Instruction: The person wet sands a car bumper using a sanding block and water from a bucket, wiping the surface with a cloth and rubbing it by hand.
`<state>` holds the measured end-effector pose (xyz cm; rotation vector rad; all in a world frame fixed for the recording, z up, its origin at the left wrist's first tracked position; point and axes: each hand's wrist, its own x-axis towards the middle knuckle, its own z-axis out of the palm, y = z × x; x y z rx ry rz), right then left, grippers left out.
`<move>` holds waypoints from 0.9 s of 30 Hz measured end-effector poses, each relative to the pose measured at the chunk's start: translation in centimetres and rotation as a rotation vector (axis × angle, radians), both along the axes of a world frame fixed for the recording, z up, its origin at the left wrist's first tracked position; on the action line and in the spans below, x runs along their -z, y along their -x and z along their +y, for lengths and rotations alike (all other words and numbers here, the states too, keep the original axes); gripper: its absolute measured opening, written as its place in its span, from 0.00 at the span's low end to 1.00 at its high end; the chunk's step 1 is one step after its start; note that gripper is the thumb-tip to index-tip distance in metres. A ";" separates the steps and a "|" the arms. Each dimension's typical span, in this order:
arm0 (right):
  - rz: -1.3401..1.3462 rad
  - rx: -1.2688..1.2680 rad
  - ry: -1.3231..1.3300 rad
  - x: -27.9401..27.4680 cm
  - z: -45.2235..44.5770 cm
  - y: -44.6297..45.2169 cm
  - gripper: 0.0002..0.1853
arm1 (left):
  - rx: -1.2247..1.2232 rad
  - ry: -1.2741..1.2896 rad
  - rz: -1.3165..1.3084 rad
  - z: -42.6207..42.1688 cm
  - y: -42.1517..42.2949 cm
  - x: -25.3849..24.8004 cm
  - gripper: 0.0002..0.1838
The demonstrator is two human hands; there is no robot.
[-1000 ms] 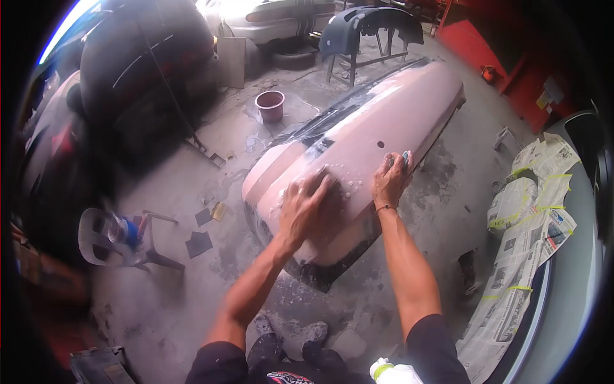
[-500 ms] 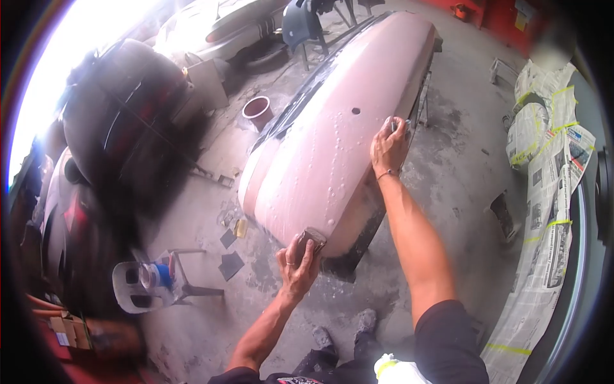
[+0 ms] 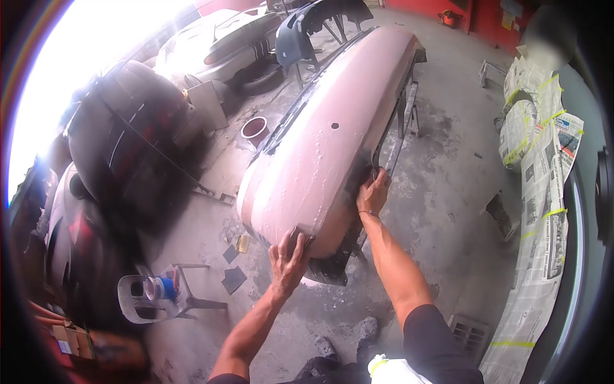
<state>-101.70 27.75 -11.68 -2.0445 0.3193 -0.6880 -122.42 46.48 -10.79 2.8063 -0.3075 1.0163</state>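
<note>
A car bumper (image 3: 320, 173) coated in pale pink primer lies lengthwise on a stand, its surface wet with drops and one small round hole in it. At its near end, my left hand (image 3: 289, 259) presses a dark sanding pad (image 3: 299, 235) against the curved corner. The fingers wrap over the pad and hide much of it. My right hand (image 3: 373, 192) is at the bumper's right side, fingers curled around the lower edge beside a dark opening. Whether anything small sits inside that hand is hidden.
A grey chair (image 3: 137, 307) at the left carries a white-and-blue container (image 3: 160, 288). Dark sheets (image 3: 233, 280) lie on the floor near a reddish bucket (image 3: 254, 130). Newspaper-masked bodywork (image 3: 534, 211) lines the right; a dark car part (image 3: 134, 147) stands left.
My right hand has come down and nearer, from the bumper's top surface to its side edge. My left hand has shifted slightly left with the pad. The view has tilted a little.
</note>
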 end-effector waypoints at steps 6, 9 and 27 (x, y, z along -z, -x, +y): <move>-0.005 -0.084 -0.123 -0.2 -0.6 0.0 0.17 | -0.033 0.013 0.219 -8.8 -16.8 -11.0 0.28; 0.189 -0.144 0.118 -1.4 -1.9 0.0 0.17 | 0.121 -0.027 0.163 -7.9 -13.2 -10.8 0.31; -0.321 -0.244 0.179 -5.2 -3.9 -7.1 0.14 | -0.065 -0.011 -0.011 -1.7 0.9 1.6 0.29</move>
